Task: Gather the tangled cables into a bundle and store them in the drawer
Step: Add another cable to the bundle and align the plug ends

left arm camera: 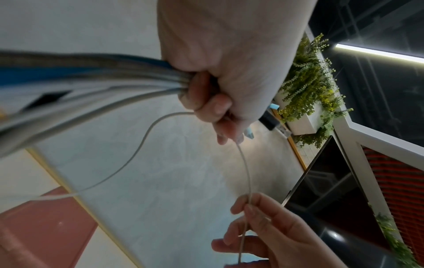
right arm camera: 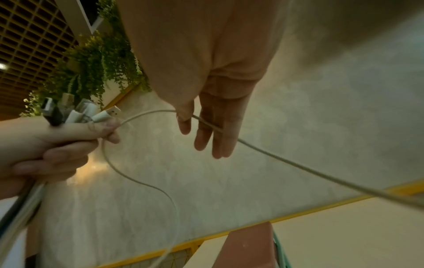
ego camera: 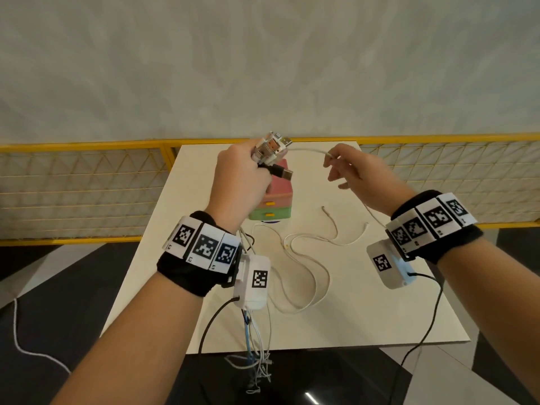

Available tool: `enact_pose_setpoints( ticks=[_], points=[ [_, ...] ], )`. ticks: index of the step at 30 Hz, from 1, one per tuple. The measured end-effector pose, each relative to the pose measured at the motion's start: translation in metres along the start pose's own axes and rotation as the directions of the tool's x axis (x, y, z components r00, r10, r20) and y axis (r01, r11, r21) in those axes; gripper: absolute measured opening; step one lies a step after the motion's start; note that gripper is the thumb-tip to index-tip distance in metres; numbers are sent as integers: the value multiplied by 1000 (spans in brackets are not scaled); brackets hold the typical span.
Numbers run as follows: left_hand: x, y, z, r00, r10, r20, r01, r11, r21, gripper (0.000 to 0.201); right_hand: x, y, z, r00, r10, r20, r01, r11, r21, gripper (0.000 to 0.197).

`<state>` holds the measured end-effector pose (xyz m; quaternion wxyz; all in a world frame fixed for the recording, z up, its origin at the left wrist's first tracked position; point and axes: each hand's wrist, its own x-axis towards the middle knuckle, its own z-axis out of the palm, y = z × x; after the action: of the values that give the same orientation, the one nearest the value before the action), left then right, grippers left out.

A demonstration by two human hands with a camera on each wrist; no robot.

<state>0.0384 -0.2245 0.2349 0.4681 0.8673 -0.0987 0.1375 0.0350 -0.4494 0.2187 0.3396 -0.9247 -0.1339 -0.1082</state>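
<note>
Left hand (ego camera: pixel 239 173) is fisted around a bunch of white, black and blue USB cables (ego camera: pixel 270 153), plugs sticking out the top, tails dangling past the near edge of the cream worktop (ego camera: pixel 380 302). Right hand (ego camera: pixel 355 173) pinches one thin white cable (ego camera: pixel 306 151) between thumb and forefinger, other fingers loose; it runs over to the left fist. The small stacked pink and green plastic drawer box (ego camera: pixel 277 200) sits on the worktop right behind the left hand, with loose white cable loops (ego camera: pixel 306 258) lying in front of it.

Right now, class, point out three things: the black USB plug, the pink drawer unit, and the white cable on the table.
black USB plug (ego camera: pixel 281 172), head view, on its black body.
pink drawer unit (ego camera: pixel 282 188), head view, top face.
white cable (ego camera: pixel 314 277), head view, a loop on the table.
</note>
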Motion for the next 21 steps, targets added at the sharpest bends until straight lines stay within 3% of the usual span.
enact_pose_setpoints(
  ticks=[3,5,7,11,14,17,19,21],
  points=[
    [-1,-1,-5,997,-34,-67,24,989,-144,36,-14,-24,-10,999,16,47,-19,997,77,14],
    [-4,1,-10,993,-61,-100,45,987,-156,13,-27,-43,-20,991,2,133,-11,998,65,12],
    [-7,4,-13,991,-100,-87,79,973,-218,25,-42,-61,-30,967,-23,252,19,1000,19,13],
    [-15,15,-18,996,-84,-28,68,927,-369,49,-75,-91,-41,843,-59,535,28,997,67,18],
    [-23,21,-21,998,-51,34,60,904,-423,55,-90,-106,-44,774,-31,632,2,999,47,39],
    [-33,31,-23,990,-29,140,86,905,-416,55,-94,-109,-47,797,28,603,45,993,-105,58],
    [-40,39,-25,977,39,212,45,924,-379,57,-93,-106,-46,866,14,499,65,988,-141,57],
    [-46,45,-26,944,152,291,-45,938,-345,58,-90,-100,-39,948,-40,314,79,991,-110,47]
  ],
)
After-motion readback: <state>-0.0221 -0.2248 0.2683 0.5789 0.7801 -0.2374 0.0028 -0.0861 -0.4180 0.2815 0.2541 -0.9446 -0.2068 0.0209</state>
